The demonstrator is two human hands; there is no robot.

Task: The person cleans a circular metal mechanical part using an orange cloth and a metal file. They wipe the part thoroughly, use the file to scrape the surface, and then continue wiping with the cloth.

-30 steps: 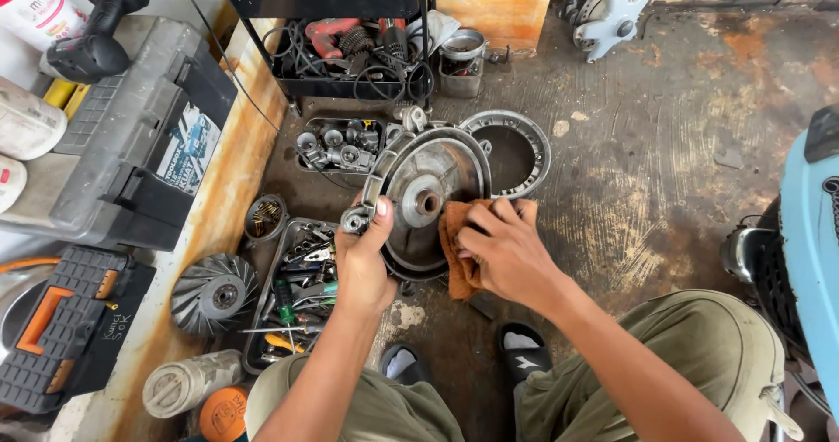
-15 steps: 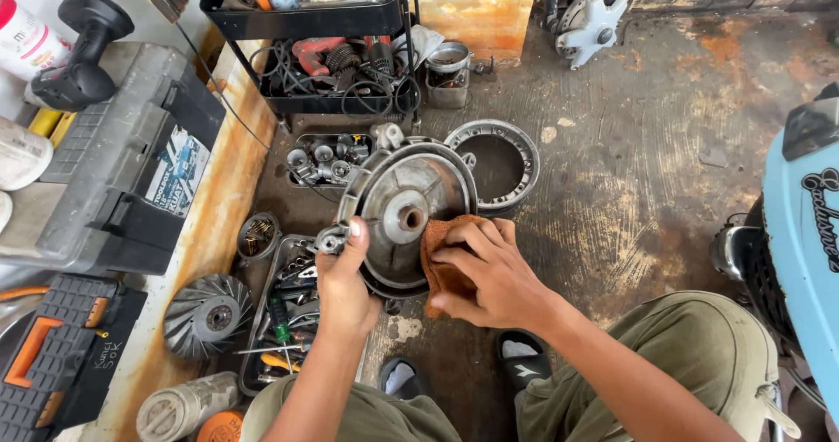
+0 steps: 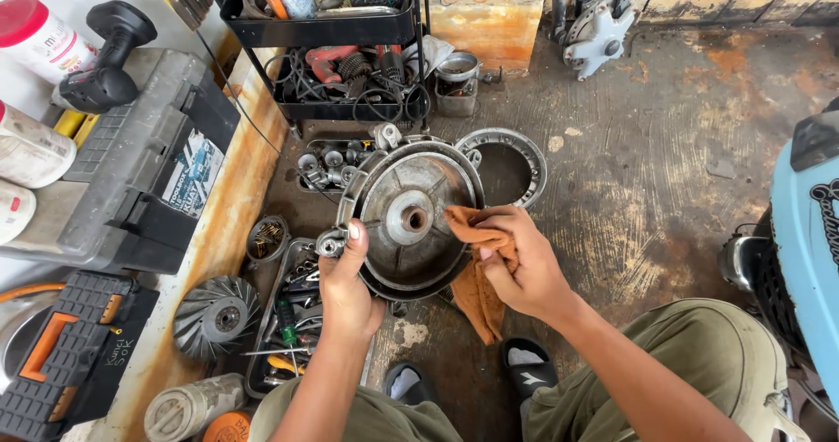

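Note:
My left hand (image 3: 348, 283) grips the left rim of a round grey metal engine cover (image 3: 411, 215), thumb up on its edge, holding it tilted above the floor. My right hand (image 3: 517, 263) is closed on an orange-brown rag (image 3: 479, 285), pressing a corner of it against the cover's right inner face near the central hub. The rest of the rag hangs down below my hand.
A metal ring (image 3: 505, 164) lies behind the cover. Trays of sockets (image 3: 336, 161) and hand tools (image 3: 293, 320) sit to the left, beside a finned fan wheel (image 3: 214, 315). A black shelf cart (image 3: 336, 40), grey toolbox (image 3: 140, 162) and a blue scooter (image 3: 808, 232) surround the stained floor.
My right hand slid the rag from the cover's lower right up toward the hub, and the rag now hangs lower. The left hand kept its grip on the rim.

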